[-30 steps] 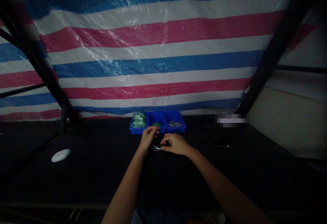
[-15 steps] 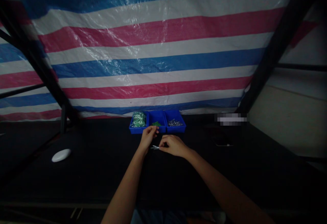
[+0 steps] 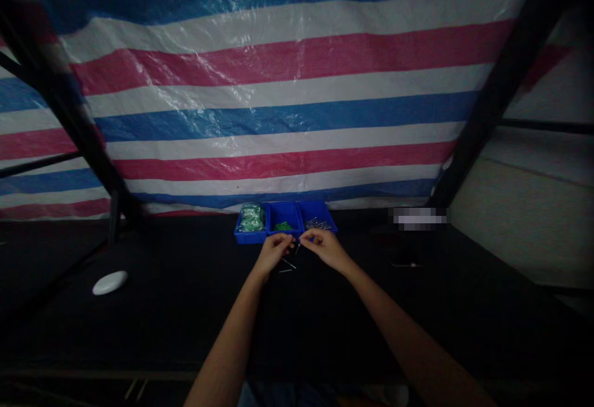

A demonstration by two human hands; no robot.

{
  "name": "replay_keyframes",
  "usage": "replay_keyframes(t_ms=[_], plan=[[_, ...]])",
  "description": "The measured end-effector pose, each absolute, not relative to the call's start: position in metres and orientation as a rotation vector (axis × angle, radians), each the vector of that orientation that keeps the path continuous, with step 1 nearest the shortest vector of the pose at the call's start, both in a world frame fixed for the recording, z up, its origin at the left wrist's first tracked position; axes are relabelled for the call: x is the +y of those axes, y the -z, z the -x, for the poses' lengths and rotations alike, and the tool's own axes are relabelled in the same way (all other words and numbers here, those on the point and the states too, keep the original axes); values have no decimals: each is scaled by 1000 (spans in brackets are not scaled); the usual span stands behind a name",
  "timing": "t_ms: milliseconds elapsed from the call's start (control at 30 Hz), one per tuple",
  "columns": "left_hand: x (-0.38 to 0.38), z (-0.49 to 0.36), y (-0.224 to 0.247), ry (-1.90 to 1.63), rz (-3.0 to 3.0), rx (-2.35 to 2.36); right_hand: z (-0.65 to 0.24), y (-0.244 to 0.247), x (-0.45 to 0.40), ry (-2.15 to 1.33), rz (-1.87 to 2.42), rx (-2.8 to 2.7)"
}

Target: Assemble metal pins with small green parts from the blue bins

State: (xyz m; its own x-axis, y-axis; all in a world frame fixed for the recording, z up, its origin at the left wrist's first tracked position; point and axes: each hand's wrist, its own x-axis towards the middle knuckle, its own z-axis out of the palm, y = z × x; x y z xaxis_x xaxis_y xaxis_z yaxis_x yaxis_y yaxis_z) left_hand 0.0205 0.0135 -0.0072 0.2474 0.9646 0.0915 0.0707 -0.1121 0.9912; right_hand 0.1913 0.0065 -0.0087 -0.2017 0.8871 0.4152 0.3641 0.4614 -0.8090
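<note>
As the left hand [image 3: 275, 253] and right hand [image 3: 325, 248] meet above the dark table [image 3: 153, 326], their fingers [image 3: 304, 237] press together, a thin metal pin [image 3: 297, 248] just between them, though which hand pinches it is too small to tell. Two more pins [image 3: 286, 265] lie just below the fingers, and a blue divided tray [image 3: 245, 239] sits just beyond them.

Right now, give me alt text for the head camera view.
Left hand and right hand work close together over thin metal pins on a black table, in front of a blue three-compartment tray holding green packets, green bits and metal pins. A striped tarp hangs behind.
</note>
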Motion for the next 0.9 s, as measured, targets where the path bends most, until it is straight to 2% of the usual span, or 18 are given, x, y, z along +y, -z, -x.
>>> replay_keyframes(t_ms=[167, 467, 900], plan=[[7, -24, 7, -847, -1515, 853, -200, 11, 16, -884, 1034, -1575], [7, -24, 9, -867, -1620, 869, -196, 5, 11, -1132, 995, -1386], [1, -26, 4, -819, -1633, 877, -191, 8, 10, -1163, 958, -1371]])
